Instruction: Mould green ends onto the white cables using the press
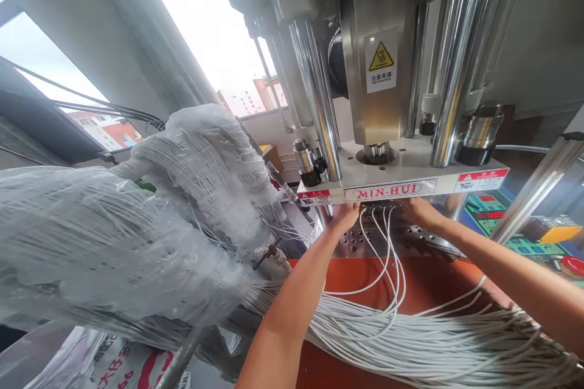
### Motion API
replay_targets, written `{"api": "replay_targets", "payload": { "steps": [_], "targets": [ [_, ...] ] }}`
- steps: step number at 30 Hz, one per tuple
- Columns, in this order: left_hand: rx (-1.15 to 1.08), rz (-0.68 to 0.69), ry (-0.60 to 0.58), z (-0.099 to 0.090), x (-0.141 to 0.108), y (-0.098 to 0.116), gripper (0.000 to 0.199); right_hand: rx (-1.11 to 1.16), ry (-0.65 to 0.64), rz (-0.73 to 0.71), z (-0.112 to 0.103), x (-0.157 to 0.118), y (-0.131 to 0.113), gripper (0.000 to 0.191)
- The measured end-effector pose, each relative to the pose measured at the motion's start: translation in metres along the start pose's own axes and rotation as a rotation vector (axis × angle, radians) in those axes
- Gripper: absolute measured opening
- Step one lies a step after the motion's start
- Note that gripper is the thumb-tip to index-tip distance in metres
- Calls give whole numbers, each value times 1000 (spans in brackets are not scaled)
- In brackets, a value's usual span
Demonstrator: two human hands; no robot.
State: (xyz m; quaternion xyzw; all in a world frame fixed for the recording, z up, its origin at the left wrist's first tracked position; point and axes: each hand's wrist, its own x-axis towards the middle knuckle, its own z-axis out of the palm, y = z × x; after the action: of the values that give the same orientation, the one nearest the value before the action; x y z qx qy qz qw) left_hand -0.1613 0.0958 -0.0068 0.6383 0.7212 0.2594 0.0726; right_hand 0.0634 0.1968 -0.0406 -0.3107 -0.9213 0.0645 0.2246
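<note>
Both my arms reach under the white plate of a press marked MIN-HUI. My left hand is at the left of the dark metal mould, its fingertips hidden by the plate. My right hand is at the mould's right side, its fingers also mostly hidden. Between the hands, a few white cables come out of the mould and curve down toward me. A thick bundle of white cables lies across the orange-red work surface below my wrists.
Plastic-wrapped cable bundles hang at the left. Chrome guide columns flank the heated head, which bears a high-temperature label. At the right are a control panel and a red button. A printed sack stands at lower left.
</note>
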Motion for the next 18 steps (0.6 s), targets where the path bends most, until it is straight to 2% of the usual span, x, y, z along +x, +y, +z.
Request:
{"api": "replay_targets", "payload": {
  "steps": [4, 7, 10, 13, 18],
  "targets": [
    [-15, 144, -10, 0, -18, 1, 37, -155, -93, 27, -4, 2, -33, 58],
    [42, 274, -40, -2, -30, -2, 52, -196, -119, 47, -7, 6, -45, 59],
    [180, 290, -86, -4, -33, -3, 62, -204, -139, 44, -9, 5, -50, 60],
    [283, 295, -101, -6, -31, -3, 58, -278, -157, 22, -8, 1, -59, 61],
    [274, 322, -115, -9, -30, -6, 60, -273, -170, -24, -10, 2, -61, 58]
  ]
}}
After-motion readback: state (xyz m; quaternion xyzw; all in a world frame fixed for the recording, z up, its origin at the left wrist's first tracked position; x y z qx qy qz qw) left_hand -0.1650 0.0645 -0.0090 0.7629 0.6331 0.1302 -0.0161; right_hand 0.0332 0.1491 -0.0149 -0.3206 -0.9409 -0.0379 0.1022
